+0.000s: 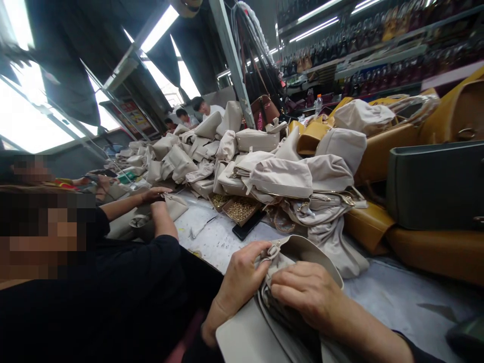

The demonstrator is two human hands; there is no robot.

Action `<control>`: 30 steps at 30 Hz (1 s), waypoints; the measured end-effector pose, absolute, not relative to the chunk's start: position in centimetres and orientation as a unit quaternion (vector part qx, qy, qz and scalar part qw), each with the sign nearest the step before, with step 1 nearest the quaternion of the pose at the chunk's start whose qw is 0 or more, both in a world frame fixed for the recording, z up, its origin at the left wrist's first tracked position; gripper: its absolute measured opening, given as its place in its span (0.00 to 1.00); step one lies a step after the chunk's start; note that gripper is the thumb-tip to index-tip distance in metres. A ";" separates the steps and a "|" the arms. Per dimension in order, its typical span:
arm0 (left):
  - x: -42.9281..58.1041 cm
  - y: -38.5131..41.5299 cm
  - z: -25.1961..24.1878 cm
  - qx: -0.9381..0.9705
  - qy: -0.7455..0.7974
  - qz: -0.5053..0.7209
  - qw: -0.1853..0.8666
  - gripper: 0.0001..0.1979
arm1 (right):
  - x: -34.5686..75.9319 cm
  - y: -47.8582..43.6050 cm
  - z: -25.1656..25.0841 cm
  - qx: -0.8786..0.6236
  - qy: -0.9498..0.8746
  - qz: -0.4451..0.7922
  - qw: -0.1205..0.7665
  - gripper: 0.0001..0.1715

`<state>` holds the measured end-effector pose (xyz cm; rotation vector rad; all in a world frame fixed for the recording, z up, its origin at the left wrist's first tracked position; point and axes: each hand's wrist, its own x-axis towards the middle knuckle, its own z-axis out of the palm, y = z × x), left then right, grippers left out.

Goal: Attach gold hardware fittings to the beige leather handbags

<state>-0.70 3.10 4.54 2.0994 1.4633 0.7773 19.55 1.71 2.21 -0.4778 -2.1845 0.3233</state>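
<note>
A beige handbag (pixel 260 327) lies at the near table edge, partly in my lap. My left hand (pixel 236 285) grips its upper rim, fingers curled near a small metal fitting. My right hand (pixel 306 292) presses on the bag's folded lining, fingers closed on the fabric. Both hands touch the same bag, close together.
A heap of beige bags (pixel 287 176) fills the table's middle. Mustard bags (pixel 381 146) and a dark green bag (pixel 434 184) stand at right. Small trays of gold hardware (pixel 240 207) and a black phone (pixel 247 228) sit ahead. A co-worker's arm (pixel 130 199) works a bag at left; more people sit farther back.
</note>
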 end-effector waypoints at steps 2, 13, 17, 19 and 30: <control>-0.5 3.1 4.6 0.767 0.535 0.279 0.220 0.21 | 19.4 1.6 2.4 -0.162 -0.889 0.161 0.398 0.14; -0.7 3.5 3.1 0.642 0.599 0.381 0.289 0.11 | 19.5 3.3 0.6 -0.324 -0.750 0.423 0.391 0.05; -0.9 4.2 1.6 0.515 0.620 0.455 0.380 0.15 | 18.7 4.3 -0.4 -0.353 -0.747 0.421 0.374 0.04; -0.9 4.6 0.6 0.446 0.609 0.492 0.433 0.21 | 18.4 4.7 -0.9 -0.360 -0.742 0.415 0.384 0.04; -0.5 5.1 -0.3 0.334 0.594 0.512 0.524 0.22 | 17.9 5.5 -2.2 -0.392 -0.695 0.419 0.433 0.10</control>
